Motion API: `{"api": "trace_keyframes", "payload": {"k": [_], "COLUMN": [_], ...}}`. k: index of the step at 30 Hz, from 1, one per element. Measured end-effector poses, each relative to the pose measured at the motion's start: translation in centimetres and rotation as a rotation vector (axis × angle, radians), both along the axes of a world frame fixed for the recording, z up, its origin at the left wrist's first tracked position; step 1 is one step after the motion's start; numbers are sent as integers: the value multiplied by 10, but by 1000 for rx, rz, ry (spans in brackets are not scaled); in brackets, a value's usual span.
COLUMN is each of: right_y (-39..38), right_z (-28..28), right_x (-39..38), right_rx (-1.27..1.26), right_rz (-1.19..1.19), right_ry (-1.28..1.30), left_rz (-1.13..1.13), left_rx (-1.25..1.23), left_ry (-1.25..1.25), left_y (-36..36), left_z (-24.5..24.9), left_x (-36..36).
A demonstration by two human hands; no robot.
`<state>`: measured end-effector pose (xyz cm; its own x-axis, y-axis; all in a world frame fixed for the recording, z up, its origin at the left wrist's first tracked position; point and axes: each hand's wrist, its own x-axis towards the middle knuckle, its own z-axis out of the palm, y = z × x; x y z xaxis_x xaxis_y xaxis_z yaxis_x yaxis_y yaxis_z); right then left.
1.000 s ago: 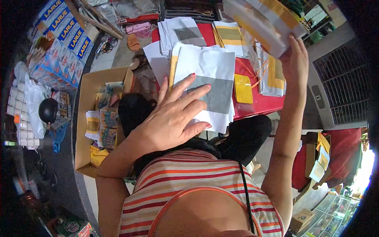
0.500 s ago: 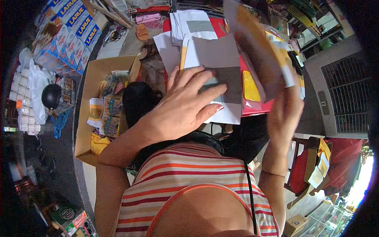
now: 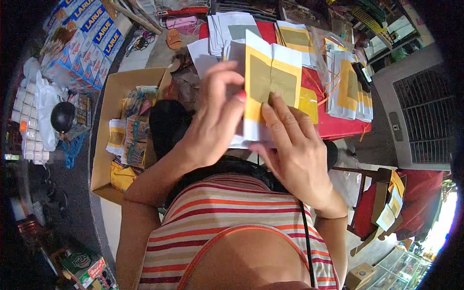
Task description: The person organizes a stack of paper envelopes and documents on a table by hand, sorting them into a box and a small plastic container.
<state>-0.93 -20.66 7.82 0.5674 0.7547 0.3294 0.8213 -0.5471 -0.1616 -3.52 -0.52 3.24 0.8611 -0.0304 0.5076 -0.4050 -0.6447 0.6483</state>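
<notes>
Holding up a gold-squared paper sheaf (image 3: 270, 77) between both hands: left hand (image 3: 212, 125) curling its fingers round the left edge, right hand (image 3: 295, 159) clasping the lower part, fingers lying flat on the front. Holding it over the near edge of the red desk (image 3: 338, 128). Lying beyond the hands, silver-squared sheets (image 3: 239, 30); just right of the right hand, more gold stacks (image 3: 349, 87). Sitting left of the left hand on the floor, a cardboard box (image 3: 100, 154) of packets. Covering the sheaf's lower edge with the fingers.
</notes>
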Motion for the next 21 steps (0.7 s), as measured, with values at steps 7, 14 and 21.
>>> {"api": "trace_keyframes", "payload": {"k": [7,14,21], "right_y": [-10,-4,-7], "right_z": [-7,-39,-44], "right_x": [39,56,56], "right_rx": [317,372,335], "right_rz": [-116,32,7], "right_ry": [106,692,640], "left_rz": [122,112,151], "left_rx": [-405,-200,151], "left_ry": [84,68,-62], "left_y": [12,-6,101], "left_z": [-18,-28,-42], "left_x": [21,24,144]}}
